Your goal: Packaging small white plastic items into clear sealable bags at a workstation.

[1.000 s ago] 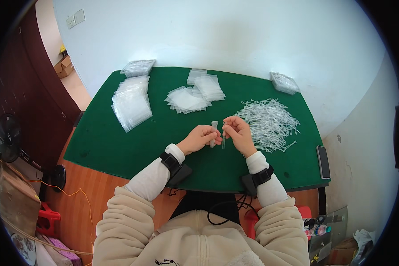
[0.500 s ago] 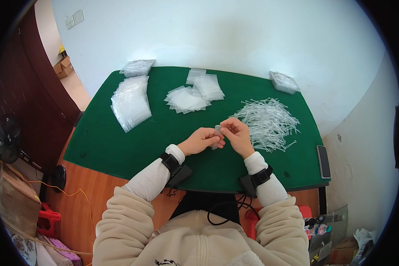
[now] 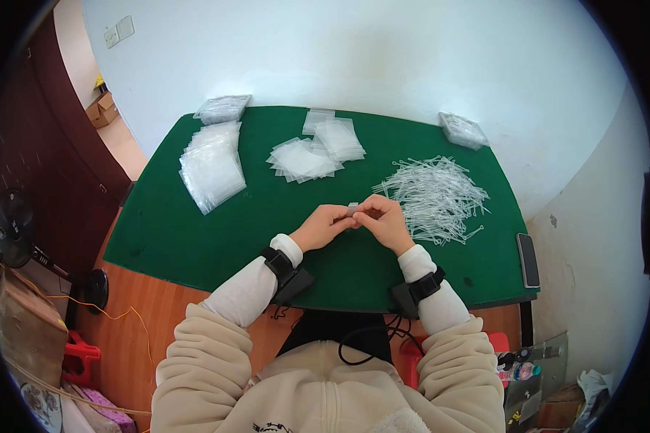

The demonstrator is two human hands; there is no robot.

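Note:
My left hand [image 3: 321,228] and my right hand [image 3: 387,223] meet above the front middle of the table. Between their fingertips is a small clear plastic bag [image 3: 352,207], mostly covered by the fingers, so its contents do not show. Both hands are closed on it, the right in a pinch. Just right of my right hand lies a big loose heap of thin clear plastic sticks with looped ends [image 3: 440,202]. Beyond my hands, flat clear bags [image 3: 303,160] are fanned out in overlapping piles.
A long fanned row of clear bags [image 3: 213,173] lies at the left, with a stacked bundle [image 3: 222,108] behind it. Another bundle [image 3: 464,130] stands at the back right corner. A phone [image 3: 528,261] lies along the right edge of the green table [image 3: 173,238]. A wall closes off the far side.
My right fingers have come down and left, closer to my left fingertips. Less of the small bag shows between the hands. The piles and the heap look the same.

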